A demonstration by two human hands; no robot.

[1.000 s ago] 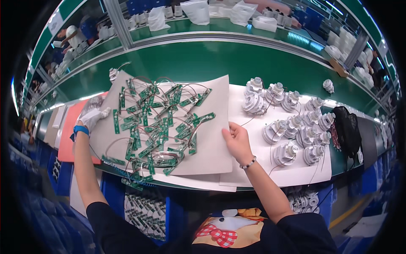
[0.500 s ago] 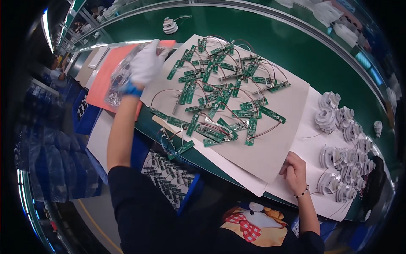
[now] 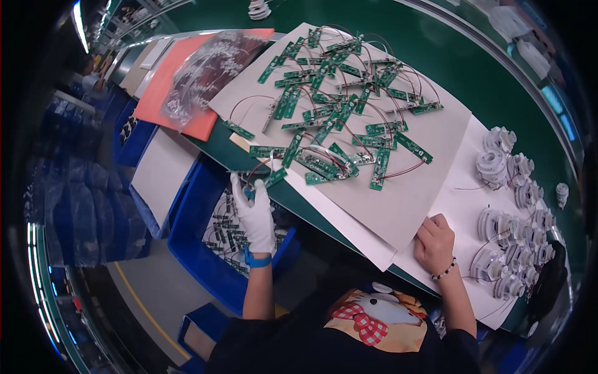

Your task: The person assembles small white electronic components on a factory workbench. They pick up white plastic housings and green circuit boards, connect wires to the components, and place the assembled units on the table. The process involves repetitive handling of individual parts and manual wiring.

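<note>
Left hand (image 3: 255, 218), white-gloved: spread at a wired circuit board (image 3: 275, 179) by the counter (image 3: 299, 203) edge; grip cannot be told. Right hand (image 3: 434, 244), bare: curled at the cardboard sheet (image 3: 430, 163) corner, grip unclear. Handling: board edges only, no tugging.

place: factory assembly floor | green workbench (image 3: 436, 50) | many wired circuit boards (image 3: 341, 117) | cluster of white parts (image 3: 489, 224) | blue bins (image 3: 205, 274) | yellow floor line (image 3: 142, 305)

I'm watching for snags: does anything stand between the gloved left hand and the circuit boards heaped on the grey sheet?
Yes, a green board, just right of the fingertips, lies between the left hand and the heaped circuit boards. Whether the hand touches it is unclear.
</note>
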